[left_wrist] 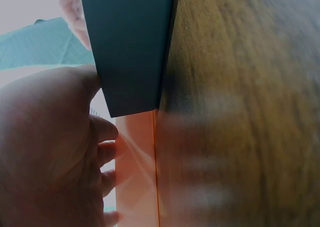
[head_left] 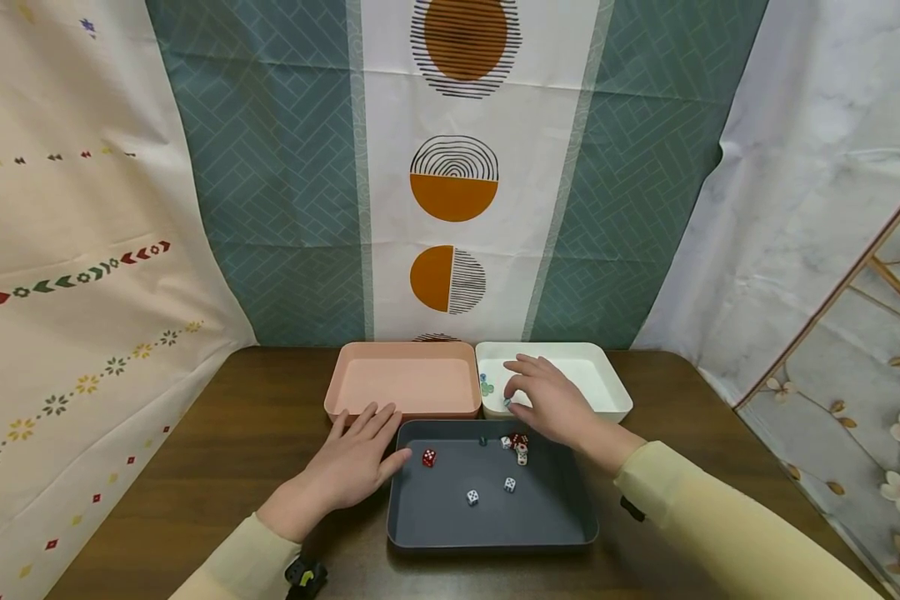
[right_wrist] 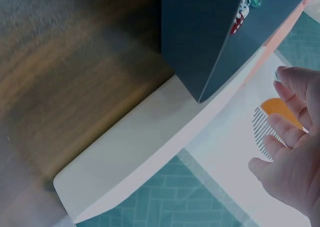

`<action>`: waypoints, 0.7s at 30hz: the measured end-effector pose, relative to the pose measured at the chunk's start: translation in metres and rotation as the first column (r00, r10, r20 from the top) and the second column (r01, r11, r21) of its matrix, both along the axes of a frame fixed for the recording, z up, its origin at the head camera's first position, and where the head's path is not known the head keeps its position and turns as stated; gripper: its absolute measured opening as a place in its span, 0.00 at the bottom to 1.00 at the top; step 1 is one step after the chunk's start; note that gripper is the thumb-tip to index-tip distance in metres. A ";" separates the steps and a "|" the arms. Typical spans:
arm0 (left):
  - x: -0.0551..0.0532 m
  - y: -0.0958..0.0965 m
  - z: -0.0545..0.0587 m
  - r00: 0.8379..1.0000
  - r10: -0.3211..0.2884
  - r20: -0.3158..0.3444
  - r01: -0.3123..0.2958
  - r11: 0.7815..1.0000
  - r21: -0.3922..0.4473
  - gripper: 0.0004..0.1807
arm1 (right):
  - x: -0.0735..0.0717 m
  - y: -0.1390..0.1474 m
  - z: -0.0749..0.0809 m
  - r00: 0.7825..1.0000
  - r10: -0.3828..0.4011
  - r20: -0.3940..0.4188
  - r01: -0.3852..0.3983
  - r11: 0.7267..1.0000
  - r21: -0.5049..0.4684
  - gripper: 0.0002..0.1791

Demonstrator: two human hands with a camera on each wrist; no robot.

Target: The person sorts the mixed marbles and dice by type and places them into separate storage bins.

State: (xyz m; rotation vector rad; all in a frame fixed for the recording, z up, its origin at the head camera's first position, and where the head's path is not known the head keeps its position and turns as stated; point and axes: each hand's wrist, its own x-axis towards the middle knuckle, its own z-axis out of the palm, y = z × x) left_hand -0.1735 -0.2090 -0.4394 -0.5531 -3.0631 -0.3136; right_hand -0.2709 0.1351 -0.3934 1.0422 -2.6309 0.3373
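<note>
My right hand is above the white tray, pinching a small pale blue-green glass gem between thumb and index finger. In the right wrist view the gem barely shows at the fingertips. Several green and blue gems lie at the white tray's left side. Spread out flat, my left hand rests its fingertips at the front rim of the pink tray, its thumb by the dark tray's left edge. That dark grey tray holds a dark green gem and several dice.
A red die sits at the dark tray's left, with white dice nearer the front. Red and white dice cluster near its back right. All three trays stand close together on a brown wooden table, with patterned cloths behind.
</note>
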 end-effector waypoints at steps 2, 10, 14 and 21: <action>0.000 0.000 0.000 1.000 0.000 -0.004 0.000 1.000 0.001 0.41 | -0.003 0.000 0.002 1.000 -0.007 -0.003 0.007 1.000 0.002 0.06; 0.000 -0.002 -0.004 1.000 -0.002 -0.008 0.002 1.000 0.001 0.41 | -0.014 -0.004 0.007 0.999 -0.041 0.012 0.041 0.999 0.013 0.05; 0.000 -0.002 -0.004 1.000 0.001 -0.007 -0.001 1.000 0.000 0.41 | -0.021 -0.007 0.008 0.998 -0.053 0.031 0.053 0.999 0.008 0.05; 0.001 -0.001 -0.001 1.000 -0.009 -0.008 0.009 1.000 0.004 0.41 | -0.029 -0.011 0.008 0.996 -0.073 0.041 0.073 0.997 0.009 0.04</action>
